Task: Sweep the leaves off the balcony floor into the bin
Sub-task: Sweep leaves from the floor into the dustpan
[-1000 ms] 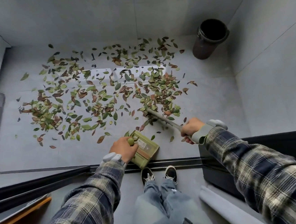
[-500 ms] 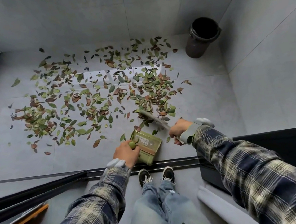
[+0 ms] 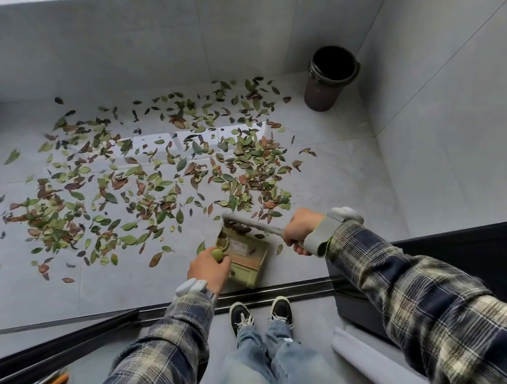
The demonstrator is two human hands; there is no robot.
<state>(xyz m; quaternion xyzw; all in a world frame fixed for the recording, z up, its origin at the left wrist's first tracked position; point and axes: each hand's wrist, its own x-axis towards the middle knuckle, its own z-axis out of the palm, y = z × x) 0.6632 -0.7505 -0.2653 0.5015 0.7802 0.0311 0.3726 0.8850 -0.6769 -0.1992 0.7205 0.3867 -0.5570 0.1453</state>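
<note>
The grey balcony floor (image 3: 348, 189) runs bare from the right hand (image 3: 300, 227) to the side wall. Leaves (image 3: 152, 186) (green and brown) scatter ahead and left of the left hand (image 3: 208, 269). The dark bin (image 3: 328, 82) stands in the far corner, well beyond the right hand. The left hand grips the green dustpan (image 3: 247, 256) by its handle. The right hand grips the brush (image 3: 258, 224), whose head sits at the pan's front edge.

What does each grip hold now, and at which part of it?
The left grip holds the green dustpan by its handle end. The right grip holds the brush by its handle.
</note>
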